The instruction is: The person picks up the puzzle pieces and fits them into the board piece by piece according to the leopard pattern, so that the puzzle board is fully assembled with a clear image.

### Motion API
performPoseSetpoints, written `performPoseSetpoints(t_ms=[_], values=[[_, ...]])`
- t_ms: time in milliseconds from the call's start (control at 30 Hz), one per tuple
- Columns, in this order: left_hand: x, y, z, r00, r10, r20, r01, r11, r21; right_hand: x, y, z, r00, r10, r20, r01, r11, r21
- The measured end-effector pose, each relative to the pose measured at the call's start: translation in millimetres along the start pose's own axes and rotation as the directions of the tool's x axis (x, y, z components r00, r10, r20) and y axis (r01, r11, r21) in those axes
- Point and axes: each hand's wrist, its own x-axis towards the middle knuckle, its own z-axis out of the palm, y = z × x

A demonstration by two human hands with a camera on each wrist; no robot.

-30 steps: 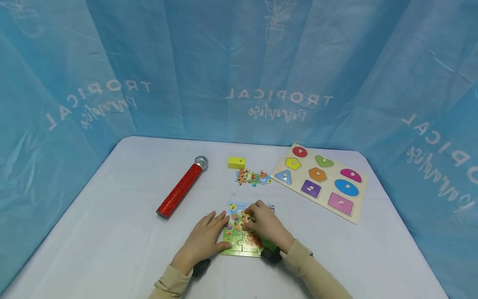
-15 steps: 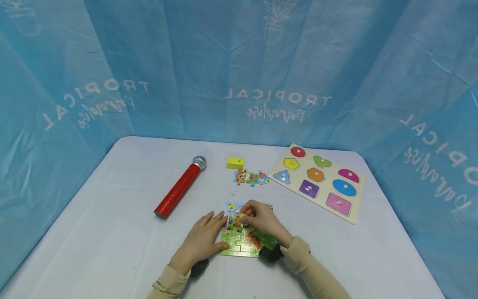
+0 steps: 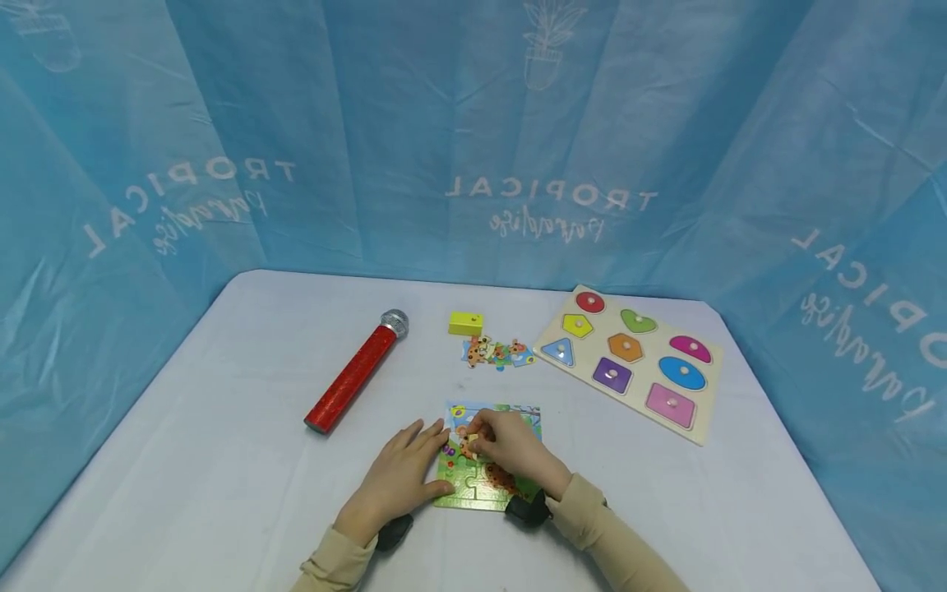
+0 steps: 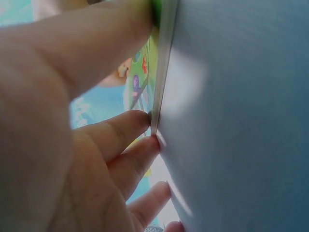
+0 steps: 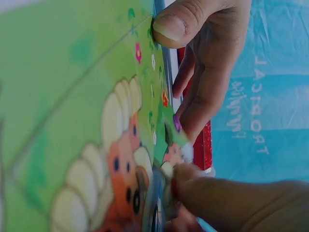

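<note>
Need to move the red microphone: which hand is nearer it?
Left: the left hand is right of the microphone; the right hand is farther right, over the puzzle.

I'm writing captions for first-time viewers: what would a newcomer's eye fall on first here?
Probably the glittery red microphone with a silver mesh head, slanting across the left of the white table. Its likely rival is the pale rectangular board of nine coloured, knobbed shapes, lying askew at the right. Next might come the near middle, where the bare left hand touches the edge of a green-and-blue cartoon jigsaw puzzle, the right hand over it.
</note>
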Motion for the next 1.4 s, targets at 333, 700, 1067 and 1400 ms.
performPoseSetpoints(t_ms=[333, 700, 1067, 1400], values=[[-0.4, -1.8, -1.5, 1.000, 0.007, -0.006, -0.008, 1.000, -0.016, 6, 1, -3, 0.997, -0.007, 0.079, 0.001, 0.998, 0.069], [-1.7, -5.9, -4.8, 1.000, -0.002, 0.017, 0.002, 1.000, 0.016, 44, 36, -51, 0.983, 0.154, -0.104, -0.127, 0.965, 0.227], [-0.6, -1.3, -2.3, 1.000, 0.022, 0.006, -0.022, 1.000, 0.021, 96, 50, -54, 0.905, 0.277, -0.323, -0.306, 0.951, -0.041], [-2.5, -4.9, -5.0, 1.000, 0.003, 0.005, -0.004, 0.999, 0.040, 82, 54, -64, 0.909, 0.261, -0.324, -0.280, 0.960, -0.012]])
